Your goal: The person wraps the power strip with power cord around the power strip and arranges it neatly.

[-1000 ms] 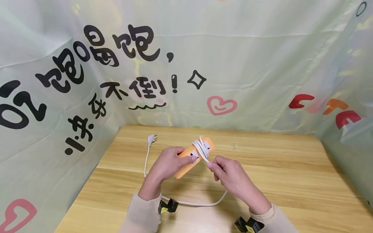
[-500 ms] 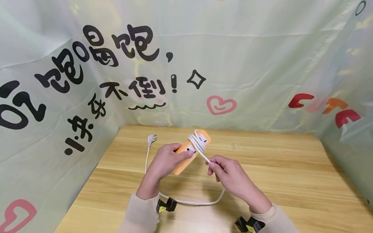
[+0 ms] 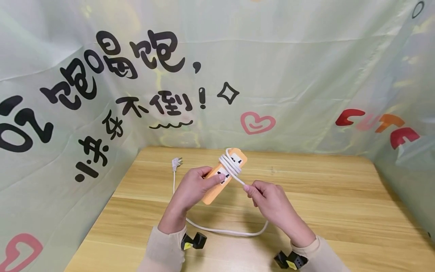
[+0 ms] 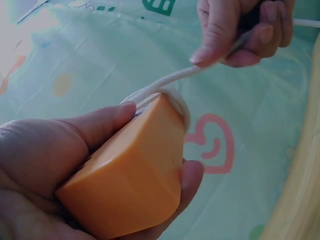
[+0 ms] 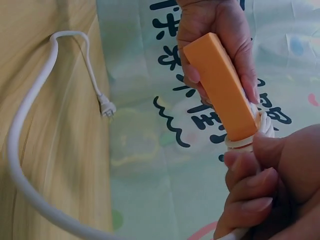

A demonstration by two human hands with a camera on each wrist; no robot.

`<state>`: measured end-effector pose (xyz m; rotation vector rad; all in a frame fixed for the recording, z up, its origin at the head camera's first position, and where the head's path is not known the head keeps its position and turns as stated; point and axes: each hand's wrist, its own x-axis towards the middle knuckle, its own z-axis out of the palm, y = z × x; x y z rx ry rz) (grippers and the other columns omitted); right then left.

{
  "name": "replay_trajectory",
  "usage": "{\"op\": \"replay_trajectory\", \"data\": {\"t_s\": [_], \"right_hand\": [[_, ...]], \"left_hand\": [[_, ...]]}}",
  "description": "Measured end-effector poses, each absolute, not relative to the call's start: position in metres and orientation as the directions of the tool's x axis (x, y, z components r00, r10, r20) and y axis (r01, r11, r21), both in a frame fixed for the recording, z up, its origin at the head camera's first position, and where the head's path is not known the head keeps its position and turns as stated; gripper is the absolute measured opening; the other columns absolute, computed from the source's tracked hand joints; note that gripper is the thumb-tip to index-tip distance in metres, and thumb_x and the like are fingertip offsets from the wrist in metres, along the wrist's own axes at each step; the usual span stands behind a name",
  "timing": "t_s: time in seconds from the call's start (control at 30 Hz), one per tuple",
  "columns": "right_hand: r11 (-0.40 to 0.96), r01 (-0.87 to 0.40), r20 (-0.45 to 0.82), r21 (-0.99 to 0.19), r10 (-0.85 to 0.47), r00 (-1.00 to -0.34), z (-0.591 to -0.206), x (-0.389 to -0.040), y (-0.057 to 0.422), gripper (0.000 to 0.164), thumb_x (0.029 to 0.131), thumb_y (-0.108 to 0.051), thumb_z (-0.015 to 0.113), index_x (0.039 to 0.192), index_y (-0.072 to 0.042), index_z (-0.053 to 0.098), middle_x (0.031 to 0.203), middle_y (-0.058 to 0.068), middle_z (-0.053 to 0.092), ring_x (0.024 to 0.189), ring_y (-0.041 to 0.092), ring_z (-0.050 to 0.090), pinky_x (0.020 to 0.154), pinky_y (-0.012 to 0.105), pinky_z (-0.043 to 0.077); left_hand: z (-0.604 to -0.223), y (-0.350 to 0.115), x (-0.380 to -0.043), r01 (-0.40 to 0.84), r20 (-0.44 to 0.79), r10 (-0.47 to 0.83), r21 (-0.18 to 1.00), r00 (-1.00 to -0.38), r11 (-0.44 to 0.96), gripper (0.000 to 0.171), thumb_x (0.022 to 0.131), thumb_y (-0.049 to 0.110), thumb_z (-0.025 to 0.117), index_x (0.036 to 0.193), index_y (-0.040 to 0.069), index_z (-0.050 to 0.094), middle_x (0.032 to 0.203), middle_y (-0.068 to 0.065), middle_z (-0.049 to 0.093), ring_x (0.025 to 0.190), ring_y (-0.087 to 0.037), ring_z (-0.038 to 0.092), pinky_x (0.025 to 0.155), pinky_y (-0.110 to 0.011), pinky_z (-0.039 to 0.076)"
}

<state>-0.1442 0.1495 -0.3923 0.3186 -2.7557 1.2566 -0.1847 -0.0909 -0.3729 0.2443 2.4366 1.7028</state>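
An orange power strip (image 3: 211,193) with white socket faces is held above the table, tilted, its far end up and to the right. My left hand (image 3: 195,187) grips its lower half, thumb across the socket face and fingers beneath. Several turns of white cord (image 3: 229,166) wrap round the strip's upper half. Just right of the strip, my right hand (image 3: 272,198) pinches the cord where it leaves the turns, and the stretch between looks taut. In the right wrist view the curled fingers (image 5: 250,185) hold the cord close to the orange strip (image 5: 225,90).
The cord's slack (image 3: 231,232) loops in front of the hands and runs behind the left forearm to a white plug (image 3: 176,163) at the back left of the wooden table (image 3: 323,196). Printed fabric (image 3: 299,75) walls the back and sides. Black wrist cameras (image 3: 193,241) sit at both cuffs.
The strip has risen slightly and shifted a little left with my left hand. My right hand still pinches the cord, its fingers closer together. The slack loop has moved slightly back.
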Motion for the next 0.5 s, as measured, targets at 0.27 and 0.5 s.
{"op": "replay_trajectory", "data": {"t_s": [0.27, 0.5], "right_hand": [[0.573, -0.336, 0.268, -0.748, -0.202, -0.942, -0.3888, -0.1409, 0.1517, 0.020, 0.109, -0.021, 0.058, 0.096, -0.019, 0.073, 0.075, -0.013, 0.064, 0.058, 0.003, 0.047, 0.054, 0.026, 0.042], [0.659, -0.271, 0.250, -0.702, -0.128, -0.960, -0.3885, -0.1422, 0.1503, 0.028, 0.108, -0.027, 0.062, 0.081, -0.020, 0.063, 0.065, -0.008, 0.054, 0.053, 0.008, 0.041, 0.054, 0.027, 0.038]], "left_hand": [[-0.3699, -0.0951, -0.1850, 0.015, -0.023, 0.167, 0.975, -0.986, 0.223, 0.031, 0.094, 0.036, 0.081, 0.104, 0.007, 0.077, 0.080, -0.005, 0.070, 0.064, -0.016, 0.065, 0.059, -0.029, 0.053], [-0.3674, -0.0939, -0.1831, 0.026, -0.020, 0.250, 0.983, -0.968, 0.180, 0.030, 0.095, 0.035, 0.080, 0.109, 0.009, 0.078, 0.082, -0.004, 0.072, 0.066, -0.016, 0.066, 0.060, -0.029, 0.054]]}}
